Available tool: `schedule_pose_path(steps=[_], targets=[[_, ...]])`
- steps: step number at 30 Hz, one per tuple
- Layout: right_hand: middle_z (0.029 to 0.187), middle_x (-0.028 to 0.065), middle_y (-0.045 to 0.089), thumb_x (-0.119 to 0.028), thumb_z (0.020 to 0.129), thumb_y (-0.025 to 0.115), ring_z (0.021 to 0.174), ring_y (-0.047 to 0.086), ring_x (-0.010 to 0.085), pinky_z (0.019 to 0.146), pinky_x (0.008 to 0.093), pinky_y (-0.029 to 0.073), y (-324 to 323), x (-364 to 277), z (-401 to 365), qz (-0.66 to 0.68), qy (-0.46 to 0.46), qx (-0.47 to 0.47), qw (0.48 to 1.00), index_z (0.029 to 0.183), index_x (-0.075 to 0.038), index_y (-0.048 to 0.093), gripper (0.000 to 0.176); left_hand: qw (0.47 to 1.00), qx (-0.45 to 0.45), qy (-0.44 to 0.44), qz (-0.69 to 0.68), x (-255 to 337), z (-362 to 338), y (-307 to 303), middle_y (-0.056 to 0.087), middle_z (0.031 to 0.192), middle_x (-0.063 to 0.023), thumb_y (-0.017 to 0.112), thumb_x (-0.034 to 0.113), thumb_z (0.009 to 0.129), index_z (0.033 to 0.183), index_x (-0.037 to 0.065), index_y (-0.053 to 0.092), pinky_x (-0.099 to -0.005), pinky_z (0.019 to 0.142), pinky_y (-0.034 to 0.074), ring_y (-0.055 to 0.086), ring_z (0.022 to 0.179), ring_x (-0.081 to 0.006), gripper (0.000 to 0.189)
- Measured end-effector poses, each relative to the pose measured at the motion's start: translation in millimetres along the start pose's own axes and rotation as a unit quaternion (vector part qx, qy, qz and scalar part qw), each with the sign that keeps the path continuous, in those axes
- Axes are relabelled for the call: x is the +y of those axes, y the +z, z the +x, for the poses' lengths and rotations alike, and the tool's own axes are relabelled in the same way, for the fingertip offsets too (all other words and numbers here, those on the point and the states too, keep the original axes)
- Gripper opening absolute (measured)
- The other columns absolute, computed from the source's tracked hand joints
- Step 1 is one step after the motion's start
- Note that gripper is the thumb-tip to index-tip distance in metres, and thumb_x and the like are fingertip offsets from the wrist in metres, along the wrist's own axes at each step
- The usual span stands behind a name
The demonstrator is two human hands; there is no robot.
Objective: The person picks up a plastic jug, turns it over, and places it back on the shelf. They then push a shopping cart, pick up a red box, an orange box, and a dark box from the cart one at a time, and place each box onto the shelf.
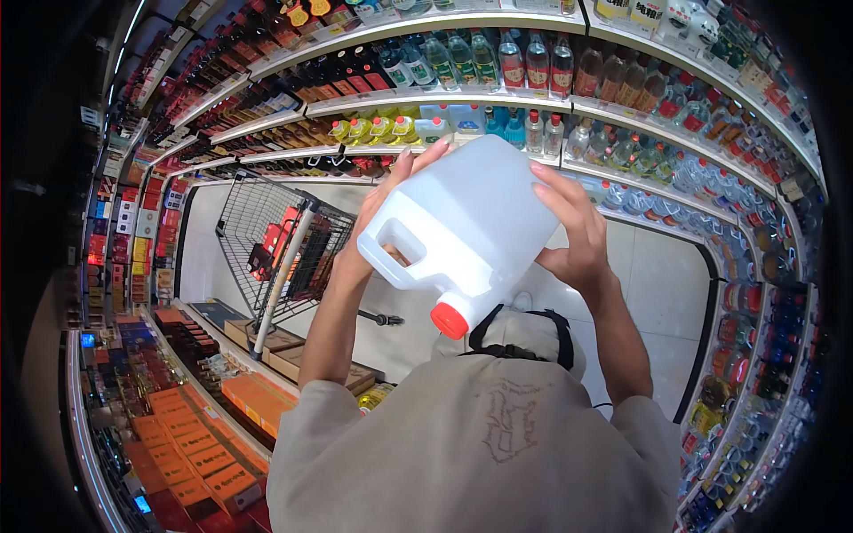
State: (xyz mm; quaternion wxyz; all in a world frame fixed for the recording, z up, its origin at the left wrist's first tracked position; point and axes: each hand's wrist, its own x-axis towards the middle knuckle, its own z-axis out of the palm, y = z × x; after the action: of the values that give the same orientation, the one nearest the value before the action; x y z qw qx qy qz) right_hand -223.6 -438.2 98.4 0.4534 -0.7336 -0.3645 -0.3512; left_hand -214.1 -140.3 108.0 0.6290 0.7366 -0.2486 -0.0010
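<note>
Two hands [576, 233] hold one tilted white jug [475, 213] with one red cap [450, 321], one shopping cart [286, 266] nearby

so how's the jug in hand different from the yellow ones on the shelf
The held jug is cloudy white; the yellow jugs are yellow. The held jug is tilted between left hand and right hand, while the yellow jugs stand upright. Both have red caps.

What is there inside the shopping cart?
In the shopping cart, a red and black item shows, close to the pale bar. I cannot tell what it is, and whatever lies beneath it is covered.
</note>
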Motion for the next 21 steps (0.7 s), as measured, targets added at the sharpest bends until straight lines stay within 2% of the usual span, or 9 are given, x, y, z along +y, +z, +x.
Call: schedule_pose_path(steps=[3, 5, 7, 9, 11, 12, 14, 17, 21], targets=[[0.138, 0.02, 0.065, -0.019, 0.068, 0.096, 0.113, 0.07, 0.0366, 0.091, 0.0439, 0.061, 2.9, -9.2, 1.6, 0.002, 0.019, 0.0, 1.0, 0.135, -0.008, 0.057, 0.079, 0.971, 0.021, 0.03, -0.237, 7.4, -0.4, 24.9, 0.04, 0.164, -0.0187, 0.064, 0.033, 0.104, 0.166, 0.019, 0.029, -0.0522, 0.123, 0.033, 0.039, 0.15, -0.0352, 0.073], [0.137, 0.0192, 0.065, -0.022, 0.065, 0.097, 0.111, 0.071, 0.0358, 0.09, 0.0433, 0.061, 8.0, -17.1, -1.9, -0.005, 0.023, -0.001, 1.0, 0.136, -0.008, 0.057, 0.083, 0.949, 0.028, 0.044, -0.31, 12.3, 7.9, 37.6, 0.036, 0.167, -0.0184, 0.063, 0.036, 0.104, 0.166, 0.019, 0.028, -0.0524, 0.126, 0.029, 0.035, 0.154, -0.0347, 0.073], [0.136, 0.0184, 0.065, -0.023, 0.063, 0.098, 0.112, 0.071, 0.0349, 0.089, 0.0432, 0.061, 17.1, -32.0, -0.9, -0.007, 0.064, 0.02, 0.998, 0.137, -0.008, 0.056, 0.086, 0.947, 0.049, 0.087, -0.304, 23.9, 21.6, 51.4, 0.042, 0.162, -0.0194, 0.061, 0.045, 0.103, 0.16, 0.018, 0.036, -0.0542, 0.126, 0.029, 0.039, 0.151, -0.0366, 0.067], [0.135, 0.0181, 0.063, -0.024, 0.061, 0.099, 0.112, 0.069, 0.0349, 0.088, 0.0433, 0.061, 28.8, -44.2, -3.8, -0.01, 0.073, 0.03, 0.997, 0.138, -0.008, 0.056, 0.09, 0.921, 0.043, 0.128, -0.365, 22.4, 36.4, 63.0, 0.049, 0.156, -0.0189, 0.061, 0.044, 0.103, 0.151, 0.016, 0.043, -0.0542, 0.126, 0.028, 0.043, 0.147, -0.0373, 0.058], [0.134, 0.0184, 0.06, -0.023, 0.06, 0.1, 0.112, 0.067, 0.0348, 0.086, 0.0431, 0.061, 35.8, -56.9, -4.4, -0.039, 0.115, 0.058, 0.991, 0.139, -0.009, 0.055, 0.092, 0.882, 0.071, 0.153, -0.439, 8.6, 46.0, 72.0, 0.058, 0.14, -0.0174, 0.061, 0.045, 0.102, 0.149, 0.015, 0.045, -0.0528, 0.122, 0.034, 0.052, 0.136, -0.0377, 0.058], [0.134, 0.0187, 0.057, -0.024, 0.061, 0.1, 0.112, 0.065, 0.0344, 0.086, 0.0423, 0.061, 37.9, -60.7, -5.9, -0.046, 0.123, 0.057, 0.99, 0.139, -0.009, 0.055, 0.092, 0.882, 0.073, 0.154, -0.44, 6.7, 49.3, 75.9, 0.058, 0.14, -0.0174, 0.061, 0.045, 0.102, 0.149, 0.015, 0.045, -0.0528, 0.122, 0.034, 0.052, 0.136, -0.0377, 0.058], [0.137, 0.0194, 0.055, -0.025, 0.063, 0.1, 0.113, 0.065, 0.034, 0.086, 0.0419, 0.06, 38.9, -69.2, -6.3, -0.046, 0.124, 0.052, 0.99, 0.141, -0.009, 0.055, 0.091, 0.824, 0.103, 0.083, -0.551, 5.2, 54.4, 81.4, 0.062, 0.112, -0.0111, 0.048, 0.058, 0.106, 0.139, 0.015, 0.053, -0.0505, 0.113, 0.039, 0.06, 0.108, -0.0336, 0.054], [0.141, 0.0205, 0.052, -0.026, 0.069, 0.098, 0.116, 0.063, 0.0339, 0.086, 0.0407, 0.058, 40.0, -74.5, -16.4, -0.055, 0.108, 0.025, 0.992, 0.143, -0.009, 0.054, 0.087, 0.812, 0.033, 0.089, -0.576, 8.5, 63.7, 83.6, 0.058, 0.105, -0.01, 0.042, 0.066, 0.105, 0.136, 0.016, 0.054, -0.0496, 0.107, 0.041, 0.057, 0.099, -0.0305, 0.061], [0.146, 0.0219, 0.048, -0.026, 0.075, 0.095, 0.123, 0.061, 0.0345, 0.084, 0.0382, 0.057, 39.8, -75.2, -29.2, -0.078, 0.073, -0.001, 0.994, 0.144, -0.009, 0.056, 0.081, 0.819, -0.016, 0.063, -0.57, -8.6, 65.6, 85.8, 0.058, 0.106, -0.0105, 0.039, 0.07, 0.104, 0.135, 0.016, 0.055, -0.0501, 0.107, 0.04, 0.056, 0.097, -0.0308, 0.064]])
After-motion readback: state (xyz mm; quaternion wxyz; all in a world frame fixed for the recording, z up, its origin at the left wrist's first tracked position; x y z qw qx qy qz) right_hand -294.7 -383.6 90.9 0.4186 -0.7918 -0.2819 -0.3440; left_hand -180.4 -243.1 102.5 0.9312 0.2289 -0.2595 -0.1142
